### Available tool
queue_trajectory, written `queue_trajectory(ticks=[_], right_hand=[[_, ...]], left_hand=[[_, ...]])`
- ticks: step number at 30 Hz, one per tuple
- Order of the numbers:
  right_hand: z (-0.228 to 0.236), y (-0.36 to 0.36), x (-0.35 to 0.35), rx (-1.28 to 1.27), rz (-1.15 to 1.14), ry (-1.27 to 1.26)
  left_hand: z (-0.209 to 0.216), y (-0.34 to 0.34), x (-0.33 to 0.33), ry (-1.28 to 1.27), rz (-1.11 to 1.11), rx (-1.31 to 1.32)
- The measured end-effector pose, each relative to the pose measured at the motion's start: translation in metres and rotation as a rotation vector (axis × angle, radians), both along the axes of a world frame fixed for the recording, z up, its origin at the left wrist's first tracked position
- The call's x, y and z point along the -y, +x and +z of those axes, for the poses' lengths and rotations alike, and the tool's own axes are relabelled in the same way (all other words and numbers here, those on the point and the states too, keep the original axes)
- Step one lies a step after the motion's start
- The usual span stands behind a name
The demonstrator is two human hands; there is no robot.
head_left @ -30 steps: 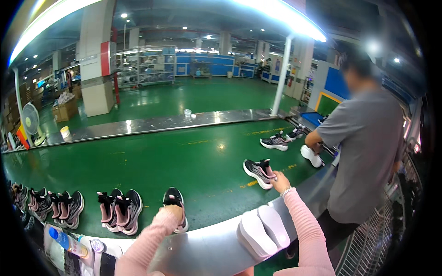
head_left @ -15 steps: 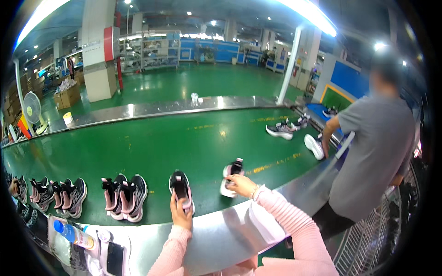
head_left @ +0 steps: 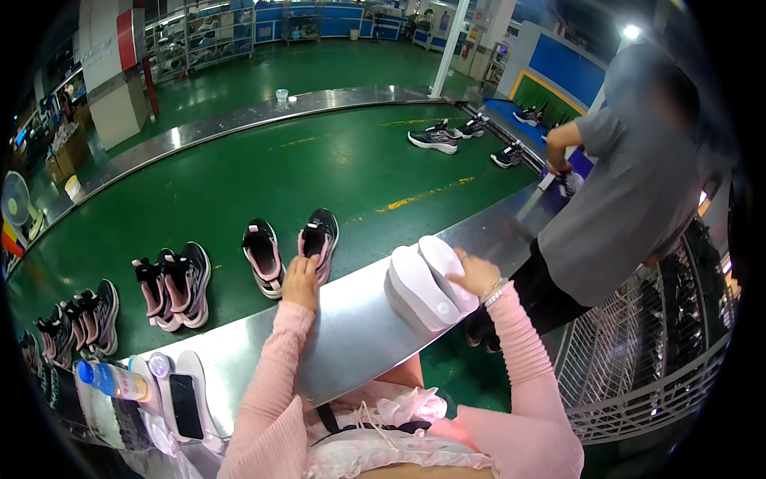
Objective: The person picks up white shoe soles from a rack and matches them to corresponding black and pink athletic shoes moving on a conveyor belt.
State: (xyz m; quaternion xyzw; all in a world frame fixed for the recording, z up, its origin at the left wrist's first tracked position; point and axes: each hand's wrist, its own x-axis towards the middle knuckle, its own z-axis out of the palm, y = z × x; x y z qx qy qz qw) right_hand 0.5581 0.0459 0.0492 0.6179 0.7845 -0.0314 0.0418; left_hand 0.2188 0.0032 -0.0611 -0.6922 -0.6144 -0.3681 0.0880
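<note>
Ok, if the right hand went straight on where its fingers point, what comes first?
The right hand would first meet the right white sole; they overlap in the picture, so contact is hard to judge.

I take this for a shoe factory's production floor. On my feed, black-and-pink sneakers (head_left: 192, 281) stand in pairs along a wide green conveyor belt (head_left: 327, 172), and pale soles (head_left: 416, 289) lie on its near metal ledge (head_left: 351, 343). A co-worker (head_left: 618, 199) stands beside a blue-panelled machine (head_left: 558, 68) and a wire rack (head_left: 610, 367). Beyond, I see a thick pillar (head_left: 118, 108), loaded metal shelving (head_left: 215, 33) and broad green flooring (head_left: 327, 70).
</note>
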Motion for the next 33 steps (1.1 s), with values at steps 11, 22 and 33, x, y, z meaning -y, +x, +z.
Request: queue_trajectory(ticks=[11,22,33], right_hand=[[-0.015,0.012,0.006,-0.056,-0.073,-0.017],[0.014,-0.133,-0.033,-0.813,0.419,-0.595],[0.003,-0.258,-0.047,-0.360,0.333,-0.208]], left_hand=[[0.038,0.027,-0.032,0.089,0.070,0.250],[0.033,-0.063,-0.096,-0.359,0.133,0.333],[0.022,-0.069,-0.081,-0.171,0.114,0.322]])
